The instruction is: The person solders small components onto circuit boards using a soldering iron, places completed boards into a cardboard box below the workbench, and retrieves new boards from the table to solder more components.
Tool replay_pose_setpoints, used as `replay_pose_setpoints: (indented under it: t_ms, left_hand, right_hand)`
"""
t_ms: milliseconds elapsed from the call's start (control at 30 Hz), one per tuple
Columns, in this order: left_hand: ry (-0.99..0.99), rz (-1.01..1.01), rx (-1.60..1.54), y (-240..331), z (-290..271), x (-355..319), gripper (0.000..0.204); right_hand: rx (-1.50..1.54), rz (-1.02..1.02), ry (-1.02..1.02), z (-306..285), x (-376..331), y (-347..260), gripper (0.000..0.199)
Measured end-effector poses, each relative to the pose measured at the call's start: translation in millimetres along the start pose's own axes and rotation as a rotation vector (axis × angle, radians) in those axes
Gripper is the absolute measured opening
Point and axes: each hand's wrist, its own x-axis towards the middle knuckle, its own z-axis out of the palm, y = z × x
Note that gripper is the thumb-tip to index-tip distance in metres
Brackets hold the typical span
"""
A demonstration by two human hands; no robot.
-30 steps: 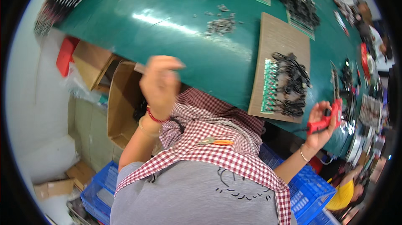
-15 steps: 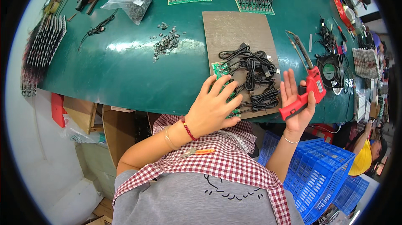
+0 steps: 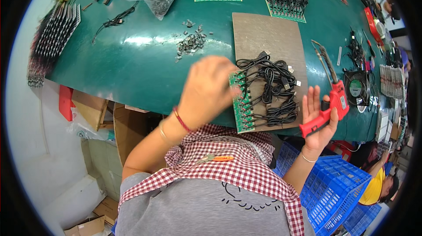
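Left hand (image 3: 206,88) blurred over green circuit board (image 3: 239,104), grip unclear; right hand (image 3: 317,117) holds red soldering gun (image 3: 327,104). Black cables (image 3: 268,86) already attached; soldering seemingly midway.

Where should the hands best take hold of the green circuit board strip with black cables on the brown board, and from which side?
Probably the green circuit board strip is best pinched by its bare left long edge, coming from the left, where the left hand already is. Black cables cover its right side, and the strip lies flat on the brown board, its near end at the table edge.
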Motion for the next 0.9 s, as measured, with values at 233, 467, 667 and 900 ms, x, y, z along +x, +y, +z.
replay_pose_setpoints:
  t_ms: [233, 467, 667, 900]
  left_hand:
    - [-0.063, -0.059, 0.376, -92, 8, 29, 0.011]
    - [-0.084, -0.131, 0.130, -75, -5, 27, 0.009]
    - [-0.490, -0.639, -1.459, 8, -10, -15, 0.010]
    - [-0.564, -0.740, -1.510, 42, -13, -25, 0.009]
  right_hand:
    - [-0.016, -0.026, 0.009, -3, -25, -15, 0.031]
    - [-0.237, -0.134, 0.122, 27, -43, -3, 0.034]
    - [-0.834, -0.043, 0.032, 71, -42, 60, 0.040]
    - [-1.088, 0.193, 0.019, 82, -44, 84, 0.044]
